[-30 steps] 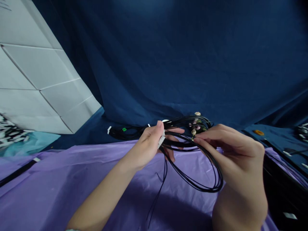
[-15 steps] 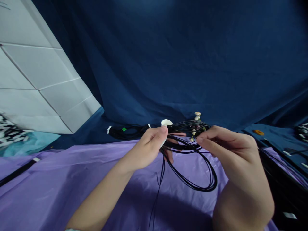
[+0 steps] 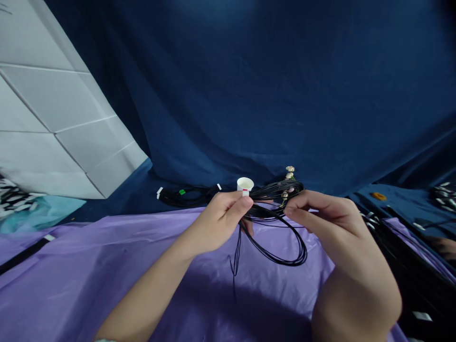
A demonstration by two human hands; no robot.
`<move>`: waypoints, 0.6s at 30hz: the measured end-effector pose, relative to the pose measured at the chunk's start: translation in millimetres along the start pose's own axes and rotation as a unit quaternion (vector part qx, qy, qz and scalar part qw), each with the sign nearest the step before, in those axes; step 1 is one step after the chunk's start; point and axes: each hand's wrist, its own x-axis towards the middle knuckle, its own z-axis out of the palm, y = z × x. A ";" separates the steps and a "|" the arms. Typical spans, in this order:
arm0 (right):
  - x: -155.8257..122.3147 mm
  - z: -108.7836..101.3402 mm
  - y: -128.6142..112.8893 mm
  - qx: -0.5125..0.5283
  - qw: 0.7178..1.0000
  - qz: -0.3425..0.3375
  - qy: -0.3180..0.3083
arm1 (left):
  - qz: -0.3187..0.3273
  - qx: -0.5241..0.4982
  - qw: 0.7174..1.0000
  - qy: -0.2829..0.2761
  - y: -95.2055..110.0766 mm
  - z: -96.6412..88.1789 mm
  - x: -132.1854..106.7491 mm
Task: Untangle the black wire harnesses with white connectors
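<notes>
My left hand [image 3: 221, 221] is closed around the left side of a coil of thin black cable [image 3: 278, 240], pinching it between thumb and fingers beside a small white tag [image 3: 245, 193]. My right hand [image 3: 327, 216] pinches the coil's right side near several small pale connector tips [image 3: 288, 183]. The loops hang below both hands over a purple plastic sheet [image 3: 107, 270], and a loose cable end [image 3: 234, 266] dangles down. A small white cup [image 3: 245, 183] stands just beyond my left fingers.
More bundled black cables [image 3: 185, 194] with white and green tags lie on the dark blue cloth [image 3: 249, 95] behind. White panels [image 3: 53, 118] stand at the left. Black cables with white tags [image 3: 409, 266] and an orange ring [image 3: 378, 195] lie at the right.
Both hands have drawn closer together and the hanging loops have become smaller and tighter. The white cup behind my left fingers has come into full view.
</notes>
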 end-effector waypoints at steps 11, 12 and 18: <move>-0.7 26.3 -9.7 -0.106 0.984 -0.126 0.062 | -0.007 -0.084 0.996 -0.030 1.6 4.0 -1.1; -0.5 26.9 -10.4 -0.105 0.984 -0.131 0.062 | -0.005 -0.084 0.996 -0.032 1.8 4.1 -1.2; -0.9 27.6 -11.4 -0.084 0.981 -0.159 0.074 | -0.011 -0.094 0.995 -0.033 0.9 5.5 -0.8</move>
